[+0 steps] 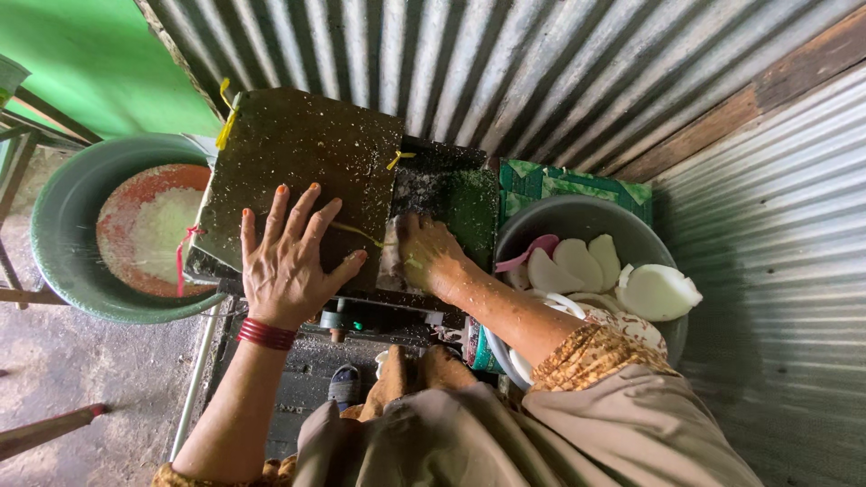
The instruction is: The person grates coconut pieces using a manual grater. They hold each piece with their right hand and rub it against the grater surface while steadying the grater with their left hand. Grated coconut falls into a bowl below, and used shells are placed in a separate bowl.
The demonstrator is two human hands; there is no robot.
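Note:
My left hand (290, 257) lies flat, fingers spread, on the dark speckled cover (298, 153) of a grating machine. My right hand (426, 257) is curled beside it at the machine's opening (442, 194), pressing down on something pale; what it grips is hidden under the fingers and coated in white shreds. A green basin (68, 271) at the left holds a reddish bowl with white grated flesh (158, 225). At the right, a grey basin (577, 212) holds several white coconut pieces (658, 290).
Corrugated metal sheets (767, 225) wall in the back and right. A green wall (99, 63) and a wooden frame stand at the left. A green patterned cloth (559, 183) lies behind the grey basin. Bare concrete floor (81, 370) is below left.

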